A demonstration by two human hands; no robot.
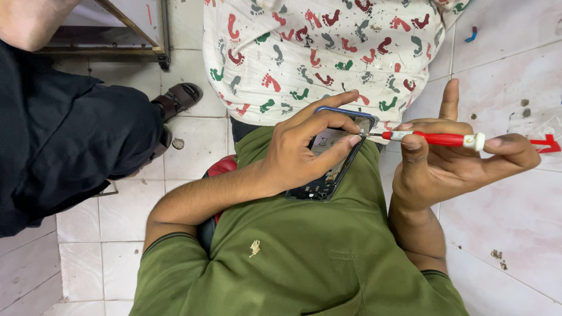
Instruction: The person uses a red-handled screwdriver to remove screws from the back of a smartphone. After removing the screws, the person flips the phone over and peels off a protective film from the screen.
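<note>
A person's left hand (pixel 304 149) clamps an opened phone (pixel 336 155) at frame centre while the right hand (pixel 451 161), at three o'clock, pinches a red-handled screwdriver (pixel 436 138) whose tip could slip and gouge the exposed circuitry.

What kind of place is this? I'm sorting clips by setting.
Probably an informal phone-repair spot: an opened phone in the left hand, a red screwdriver in the right hand, worn tiled floor.

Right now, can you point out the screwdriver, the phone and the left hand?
screwdriver (pixel 436 138), head view, middle of the red handle.
phone (pixel 325 186), head view, lower exposed inner part.
left hand (pixel 301 151), head view, back of the hand.
</note>
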